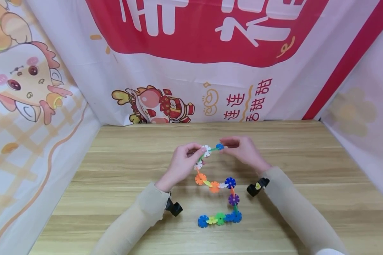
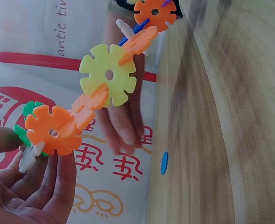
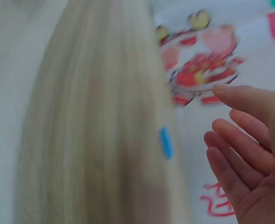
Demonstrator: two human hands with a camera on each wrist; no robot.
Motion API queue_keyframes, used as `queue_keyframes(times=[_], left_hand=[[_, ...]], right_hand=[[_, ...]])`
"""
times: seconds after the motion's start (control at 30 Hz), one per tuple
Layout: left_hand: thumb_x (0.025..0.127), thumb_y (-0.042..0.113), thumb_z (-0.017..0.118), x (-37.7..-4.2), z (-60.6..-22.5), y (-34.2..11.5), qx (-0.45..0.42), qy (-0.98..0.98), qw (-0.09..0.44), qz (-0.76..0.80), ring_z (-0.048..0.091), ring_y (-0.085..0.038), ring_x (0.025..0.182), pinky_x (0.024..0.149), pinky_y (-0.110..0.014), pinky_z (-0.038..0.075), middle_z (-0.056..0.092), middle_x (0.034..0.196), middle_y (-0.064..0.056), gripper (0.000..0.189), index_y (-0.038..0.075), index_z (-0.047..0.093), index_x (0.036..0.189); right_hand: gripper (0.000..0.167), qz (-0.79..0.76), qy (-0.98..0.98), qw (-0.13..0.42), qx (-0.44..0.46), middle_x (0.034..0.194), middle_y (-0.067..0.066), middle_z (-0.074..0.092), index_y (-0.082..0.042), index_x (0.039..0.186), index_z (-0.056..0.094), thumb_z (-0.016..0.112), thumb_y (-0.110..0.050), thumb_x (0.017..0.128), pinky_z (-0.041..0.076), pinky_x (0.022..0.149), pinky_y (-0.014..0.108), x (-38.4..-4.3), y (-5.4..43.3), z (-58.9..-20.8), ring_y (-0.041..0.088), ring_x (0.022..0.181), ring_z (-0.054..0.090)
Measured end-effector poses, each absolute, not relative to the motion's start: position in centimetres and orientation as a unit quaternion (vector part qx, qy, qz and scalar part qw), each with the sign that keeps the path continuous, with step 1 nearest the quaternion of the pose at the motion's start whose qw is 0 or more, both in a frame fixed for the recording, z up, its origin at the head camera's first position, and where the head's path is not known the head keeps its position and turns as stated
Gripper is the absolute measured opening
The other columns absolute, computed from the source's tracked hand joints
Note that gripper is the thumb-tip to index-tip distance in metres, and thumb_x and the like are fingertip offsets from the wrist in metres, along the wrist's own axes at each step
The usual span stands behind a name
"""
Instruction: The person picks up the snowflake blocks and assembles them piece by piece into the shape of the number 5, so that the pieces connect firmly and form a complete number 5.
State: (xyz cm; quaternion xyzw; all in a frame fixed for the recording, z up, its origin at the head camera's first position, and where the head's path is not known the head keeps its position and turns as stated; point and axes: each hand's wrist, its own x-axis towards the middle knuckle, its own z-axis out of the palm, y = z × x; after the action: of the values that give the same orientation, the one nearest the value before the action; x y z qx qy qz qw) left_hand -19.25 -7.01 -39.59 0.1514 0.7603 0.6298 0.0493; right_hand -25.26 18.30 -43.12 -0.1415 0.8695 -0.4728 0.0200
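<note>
My left hand [image 1: 181,162] pinches the upper end of a winding chain of slotted plastic snowflake discs, near a white disc [image 1: 206,151] and green ones. In the left wrist view, an orange disc [image 2: 46,128] is by those fingertips, and a yellow disc [image 2: 100,70] follows along the chain. Purple [image 1: 233,199], green [image 1: 220,218] and blue discs make up its lower part. A single blue disc [image 3: 165,142] lies loose on the table. Beside it, my right hand [image 3: 254,144] has its fingers apart and holds nothing.
The wood-grain table [image 1: 115,198] reaches back to a printed cloth [image 1: 185,78]. Patterned cloth also hangs at the left [image 1: 28,117] and right sides. A black wrist strap with a camera [image 1: 257,187] is on the right sleeve, and another [image 1: 173,207] on the left.
</note>
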Motion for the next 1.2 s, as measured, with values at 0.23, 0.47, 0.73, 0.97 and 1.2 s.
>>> queue_keyframes(times=[0.23, 0.47, 0.73, 0.97, 1.2], left_hand=[[0.104, 0.021, 0.062, -19.3, -39.8, -7.2, 0.156, 0.756, 0.055, 0.633, 0.070, -0.037, 0.085, 0.069, -0.032, 0.058, 0.069, 0.100, -0.014, 0.018, 0.006, 0.070, 0.109], [0.103, 0.019, 0.063, -19.4, -39.8, -7.3, 0.148, 0.752, 0.054, 0.640, 0.070, -0.037, 0.084, 0.069, -0.031, 0.059, 0.069, 0.100, -0.013, 0.018, 0.004, 0.069, 0.110], [0.103, 0.018, 0.063, -19.5, -39.8, -7.4, 0.152, 0.750, 0.060, 0.641, 0.070, -0.040, 0.086, 0.070, -0.032, 0.060, 0.069, 0.100, -0.012, 0.017, 0.004, 0.070, 0.108], [0.104, 0.019, 0.062, -19.5, -39.9, -7.5, 0.159, 0.751, 0.056, 0.639, 0.069, -0.044, 0.087, 0.070, -0.033, 0.059, 0.068, 0.099, -0.014, 0.017, 0.004, 0.070, 0.107], [0.104, 0.020, 0.062, -19.6, -40.0, -7.6, 0.156, 0.762, 0.050, 0.627, 0.070, -0.037, 0.084, 0.069, -0.033, 0.059, 0.069, 0.097, -0.012, 0.017, 0.005, 0.070, 0.108]], right_hand=[[0.047, -0.412, 0.902, 0.047, -0.118, 0.108, 0.007, 0.071, -0.005, 0.123, 0.071, 0.087, -0.024, 0.083, 0.054, 0.086, 0.038, -28.9, 17.9, -45.8, 0.021, 0.097, 0.064], [0.026, -0.397, 0.910, 0.062, -0.101, 0.101, 0.008, 0.067, -0.004, 0.109, 0.072, 0.081, -0.018, 0.088, 0.051, 0.083, 0.037, -29.8, 16.9, -46.2, 0.024, 0.093, 0.059], [0.018, -0.424, 0.899, 0.028, -0.108, 0.094, 0.008, 0.065, -0.006, 0.103, 0.065, 0.078, -0.010, 0.091, 0.052, 0.074, 0.036, -29.0, 16.9, -46.2, 0.024, 0.086, 0.059], [0.018, -0.471, 0.874, -0.004, -0.123, 0.094, 0.003, 0.071, -0.008, 0.109, 0.071, 0.078, -0.011, 0.092, 0.056, 0.068, 0.035, -27.2, 17.3, -45.4, 0.023, 0.083, 0.065], [0.021, -0.531, 0.839, -0.005, -0.117, 0.098, 0.005, 0.074, -0.008, 0.113, 0.072, 0.075, -0.019, 0.095, 0.057, 0.080, 0.048, -25.2, 17.7, -42.7, 0.024, 0.087, 0.067]])
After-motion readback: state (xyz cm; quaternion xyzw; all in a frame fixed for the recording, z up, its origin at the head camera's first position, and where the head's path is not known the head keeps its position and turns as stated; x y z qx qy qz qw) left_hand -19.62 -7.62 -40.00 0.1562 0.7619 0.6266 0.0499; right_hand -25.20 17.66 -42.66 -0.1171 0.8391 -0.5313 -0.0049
